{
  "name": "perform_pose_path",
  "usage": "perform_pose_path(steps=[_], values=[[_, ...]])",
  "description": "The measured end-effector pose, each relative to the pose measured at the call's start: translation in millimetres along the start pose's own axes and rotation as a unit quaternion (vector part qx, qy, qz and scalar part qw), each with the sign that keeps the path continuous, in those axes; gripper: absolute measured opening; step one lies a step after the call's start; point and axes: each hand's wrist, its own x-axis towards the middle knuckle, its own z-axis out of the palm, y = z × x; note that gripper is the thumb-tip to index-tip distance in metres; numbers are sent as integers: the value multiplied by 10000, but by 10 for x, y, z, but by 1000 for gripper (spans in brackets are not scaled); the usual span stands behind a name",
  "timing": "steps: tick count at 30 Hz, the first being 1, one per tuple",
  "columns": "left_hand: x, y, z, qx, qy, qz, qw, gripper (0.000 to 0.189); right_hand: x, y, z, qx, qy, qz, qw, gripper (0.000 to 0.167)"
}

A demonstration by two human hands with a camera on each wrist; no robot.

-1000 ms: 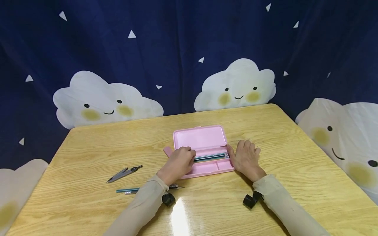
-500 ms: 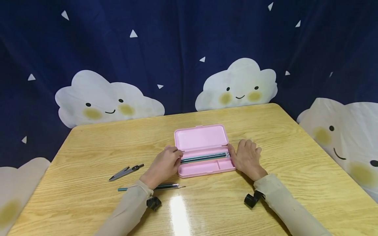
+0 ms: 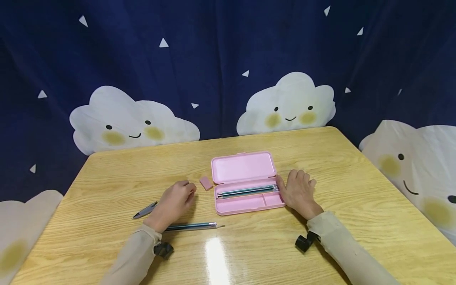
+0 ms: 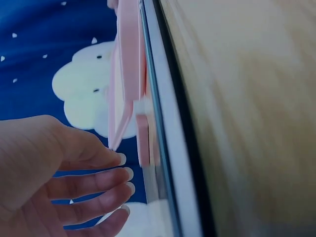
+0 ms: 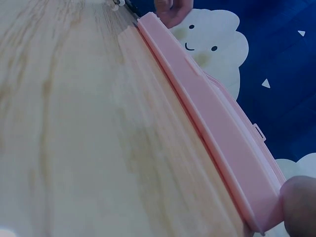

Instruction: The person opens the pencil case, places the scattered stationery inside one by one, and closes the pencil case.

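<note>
A pink pencil case [image 3: 238,206] lies on the table with its lid [image 3: 243,167] tipped back. Several pencils [image 3: 246,191] lie in its long rear compartment. My right hand [image 3: 298,194] rests at the case's right end, its thumb [image 5: 300,205] against the end wall and the other fingers spread on the table. Left of the case, my left hand [image 3: 174,204] hovers with loosely bent fingers and holds nothing, as the left wrist view shows. Between that hand and the case is a pink eraser [image 3: 206,183]. A compass [image 3: 144,210] is partly hidden behind the left hand.
Dark green pencils [image 3: 192,226] lie on the wooden table [image 3: 270,249] in front of the case, partly covered by the left forearm. A dark blue curtain [image 3: 221,51] with clouds hangs behind the table's far edge.
My left hand has moved left, away from the case, uncovering the eraser and the left ends of the pencils in the case. It now covers part of the compass. My right hand stays put.
</note>
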Motion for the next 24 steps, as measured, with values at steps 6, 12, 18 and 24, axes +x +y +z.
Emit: perform_pose_path(steps=[6, 12, 18, 24], values=[[-139, -125, -83, 9, -52, -212, 9998, 4, -3, 0, 4, 21, 11, -1, 10000, 49], [-278, -235, -145, -65, -58, -419, 9991, 9, -10, 3, 12, 70, 81, -59, 9999, 49], [-400, -332, -201, -120, -173, -697, 9973, 7, -10, 4, 18, 113, 117, -89, 9998, 47], [-484, -395, -262, -156, -349, -1015, 9941, 10, -13, 4, 20, 101, 103, -101, 9998, 47]])
